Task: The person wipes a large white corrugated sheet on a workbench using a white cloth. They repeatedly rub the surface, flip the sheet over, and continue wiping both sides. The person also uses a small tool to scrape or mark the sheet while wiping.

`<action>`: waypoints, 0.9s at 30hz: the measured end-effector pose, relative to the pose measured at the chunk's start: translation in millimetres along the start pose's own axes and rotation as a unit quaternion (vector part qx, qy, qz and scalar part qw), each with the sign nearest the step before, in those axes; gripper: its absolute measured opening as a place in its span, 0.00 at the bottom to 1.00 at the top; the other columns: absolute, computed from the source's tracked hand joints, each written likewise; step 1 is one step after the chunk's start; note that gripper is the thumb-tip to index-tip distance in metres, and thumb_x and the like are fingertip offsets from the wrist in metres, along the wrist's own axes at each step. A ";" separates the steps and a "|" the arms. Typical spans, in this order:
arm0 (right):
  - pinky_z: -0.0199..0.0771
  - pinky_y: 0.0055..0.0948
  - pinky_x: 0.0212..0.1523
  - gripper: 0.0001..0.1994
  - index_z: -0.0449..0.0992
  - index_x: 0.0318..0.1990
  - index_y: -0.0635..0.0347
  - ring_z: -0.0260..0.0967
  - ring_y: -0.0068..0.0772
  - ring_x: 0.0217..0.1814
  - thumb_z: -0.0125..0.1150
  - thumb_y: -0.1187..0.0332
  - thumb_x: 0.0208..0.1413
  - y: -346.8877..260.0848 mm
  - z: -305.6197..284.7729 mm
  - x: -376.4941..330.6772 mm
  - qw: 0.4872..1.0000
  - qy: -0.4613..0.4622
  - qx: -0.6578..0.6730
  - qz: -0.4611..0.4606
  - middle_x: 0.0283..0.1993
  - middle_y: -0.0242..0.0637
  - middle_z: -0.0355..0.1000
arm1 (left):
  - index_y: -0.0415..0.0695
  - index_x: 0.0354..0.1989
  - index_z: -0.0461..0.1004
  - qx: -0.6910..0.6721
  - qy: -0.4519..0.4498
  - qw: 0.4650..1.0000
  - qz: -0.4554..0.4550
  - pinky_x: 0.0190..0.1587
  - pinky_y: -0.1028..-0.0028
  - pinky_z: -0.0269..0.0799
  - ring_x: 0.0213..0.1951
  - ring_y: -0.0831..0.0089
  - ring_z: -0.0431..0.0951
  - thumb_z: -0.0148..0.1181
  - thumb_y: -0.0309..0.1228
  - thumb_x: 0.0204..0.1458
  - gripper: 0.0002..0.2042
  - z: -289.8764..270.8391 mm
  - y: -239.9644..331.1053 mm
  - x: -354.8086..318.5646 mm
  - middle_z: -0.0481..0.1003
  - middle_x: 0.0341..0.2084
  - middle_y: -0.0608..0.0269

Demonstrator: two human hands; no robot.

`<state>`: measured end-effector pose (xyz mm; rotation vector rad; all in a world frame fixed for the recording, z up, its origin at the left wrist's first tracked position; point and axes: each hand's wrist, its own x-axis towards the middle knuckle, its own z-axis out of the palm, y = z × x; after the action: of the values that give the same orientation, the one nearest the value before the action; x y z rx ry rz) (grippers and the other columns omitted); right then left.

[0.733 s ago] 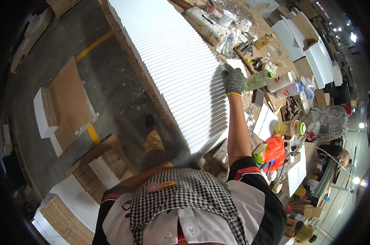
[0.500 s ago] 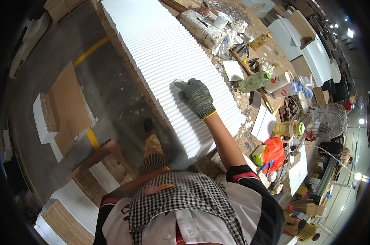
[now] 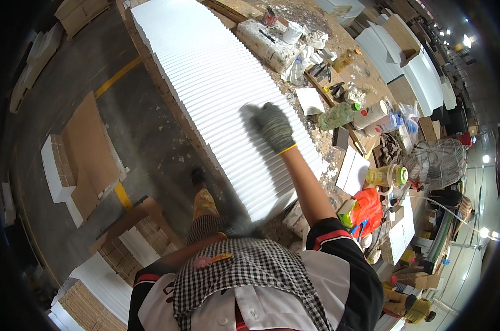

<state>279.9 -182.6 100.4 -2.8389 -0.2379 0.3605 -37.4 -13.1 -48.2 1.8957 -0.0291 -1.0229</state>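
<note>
One gloved right hand is out over the long white ribbed panel, palm down, fingers spread flat on the ridges, gripping nothing. That single panel runs from about eleven o'clock down to the centre of the view, lying on the workbench with its near end just past the hand. The left hand is out of sight, so its state cannot be told.

At two o'clock of the glove lies one green bottle on its side, with one white sheet of paper just above it. At four o'clock stands one yellow jar with a green lid, and below that one red bag. One wire fan guard sits at three o'clock. On the floor at nine o'clock lie two flat cardboard pieces.
</note>
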 end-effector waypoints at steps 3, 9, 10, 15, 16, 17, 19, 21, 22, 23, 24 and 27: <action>0.89 0.39 0.40 0.12 0.84 0.55 0.46 0.81 0.38 0.34 0.60 0.65 0.69 58.5 -30.6 20.0 0.985 0.099 0.113 0.086 0.40 0.46 0.81 | 0.35 0.42 0.79 -0.004 0.000 1.000 -0.001 0.25 0.65 0.65 0.22 0.67 0.68 0.52 0.43 0.72 0.20 -0.4 0.8 0.6 0.71 0.24 0.53; 0.81 0.31 0.33 0.19 0.78 0.67 0.43 0.74 0.29 0.31 0.58 0.64 0.70 55.8 -12.6 26.1 0.981 0.125 0.139 0.049 0.34 0.41 0.78 | 0.35 0.44 0.78 -0.007 0.001 1.000 -0.003 0.26 0.65 0.65 0.23 0.66 0.69 0.53 0.43 0.72 0.19 -4.1 2.2 1.2 0.71 0.25 0.53; 0.81 0.33 0.33 0.20 0.77 0.68 0.44 0.75 0.33 0.31 0.59 0.64 0.69 46.5 -7.6 20.6 0.984 0.163 0.023 -0.062 0.35 0.42 0.77 | 0.35 0.44 0.78 -0.009 0.002 1.000 -0.003 0.27 0.65 0.66 0.24 0.66 0.69 0.53 0.43 0.72 0.19 -4.4 2.0 0.8 0.71 0.25 0.53; 0.82 0.48 0.43 0.19 0.80 0.63 0.44 0.80 0.46 0.36 0.64 0.63 0.66 56.8 -23.1 26.6 0.983 0.161 0.017 0.088 0.43 0.52 0.79 | 0.35 0.45 0.77 -0.014 0.002 1.000 -0.005 0.28 0.65 0.66 0.25 0.66 0.69 0.54 0.43 0.71 0.19 -4.7 3.6 -1.2 0.71 0.27 0.53; 0.82 0.49 0.44 0.19 0.80 0.64 0.44 0.80 0.50 0.38 0.63 0.61 0.67 66.6 -25.6 31.3 0.976 0.195 0.001 0.093 0.43 0.55 0.79 | 0.35 0.45 0.77 -0.016 0.003 1.000 -0.004 0.28 0.65 0.66 0.25 0.66 0.69 0.54 0.42 0.71 0.19 -4.3 4.2 -1.5 0.71 0.27 0.53; 0.82 0.50 0.45 0.19 0.79 0.64 0.45 0.80 0.53 0.39 0.61 0.59 0.67 74.4 -26.4 37.0 0.960 0.227 -0.041 0.157 0.43 0.57 0.79 | 0.35 0.45 0.77 -0.017 0.003 1.000 -0.004 0.28 0.65 0.66 0.25 0.66 0.69 0.54 0.42 0.71 0.19 -3.6 5.1 -1.7 0.71 0.27 0.53; 0.82 0.51 0.48 0.18 0.82 0.59 0.50 0.80 0.57 0.43 0.61 0.57 0.67 69.6 -14.2 43.0 0.965 0.249 -0.002 0.086 0.42 0.60 0.79 | 0.35 0.46 0.77 -0.019 0.007 1.000 -0.004 0.29 0.65 0.66 0.26 0.66 0.69 0.54 0.42 0.71 0.19 -4.0 5.9 -2.8 0.71 0.28 0.53; 0.82 0.50 0.49 0.16 0.83 0.56 0.53 0.79 0.57 0.45 0.61 0.58 0.67 27.4 19.1 36.1 0.979 0.198 0.030 0.035 0.43 0.59 0.79 | 0.35 0.46 0.77 -0.024 0.008 1.000 -0.007 0.29 0.66 0.66 0.26 0.66 0.69 0.54 0.42 0.71 0.18 -4.8 5.6 -4.5 0.71 0.29 0.53; 0.82 0.51 0.49 0.16 0.83 0.54 0.55 0.79 0.56 0.45 0.61 0.58 0.66 -5.7 38.1 29.1 0.984 0.166 0.034 0.057 0.43 0.58 0.79 | 0.35 0.46 0.77 -0.027 0.009 1.000 -0.007 0.30 0.66 0.66 0.26 0.66 0.69 0.55 0.42 0.71 0.18 -5.5 5.5 -5.1 0.71 0.29 0.53; 0.82 0.51 0.49 0.16 0.83 0.52 0.57 0.79 0.56 0.45 0.61 0.58 0.66 -45.7 57.3 19.7 0.987 0.146 0.041 0.052 0.44 0.57 0.79 | 0.35 0.46 0.77 -0.028 0.010 1.000 -0.009 0.30 0.66 0.66 0.27 0.66 0.69 0.55 0.42 0.71 0.18 -6.9 4.8 -5.4 0.71 0.29 0.53; 0.83 0.47 0.46 0.16 0.78 0.51 0.68 0.81 0.52 0.44 0.57 0.62 0.68 -83.5 70.8 9.1 0.991 0.130 0.016 -0.041 0.43 0.53 0.79 | 0.35 0.47 0.76 -0.030 0.012 0.999 -0.010 0.30 0.66 0.66 0.27 0.66 0.70 0.55 0.42 0.71 0.18 -8.0 4.4 -5.9 0.71 0.29 0.53; 0.80 0.52 0.44 0.13 0.78 0.52 0.58 0.78 0.57 0.45 0.58 0.66 0.63 -177.2 82.3 -20.2 0.962 0.099 0.139 -0.212 0.42 0.53 0.76 | 0.35 0.47 0.76 -0.031 0.014 0.999 -0.015 0.31 0.66 0.67 0.28 0.66 0.70 0.55 0.42 0.71 0.18 -12.5 3.2 -6.8 0.71 0.30 0.53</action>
<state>216.2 1.9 78.4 -2.4396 -0.6793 0.0151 -32.4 -3.0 -38.9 1.8589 0.0472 -1.0052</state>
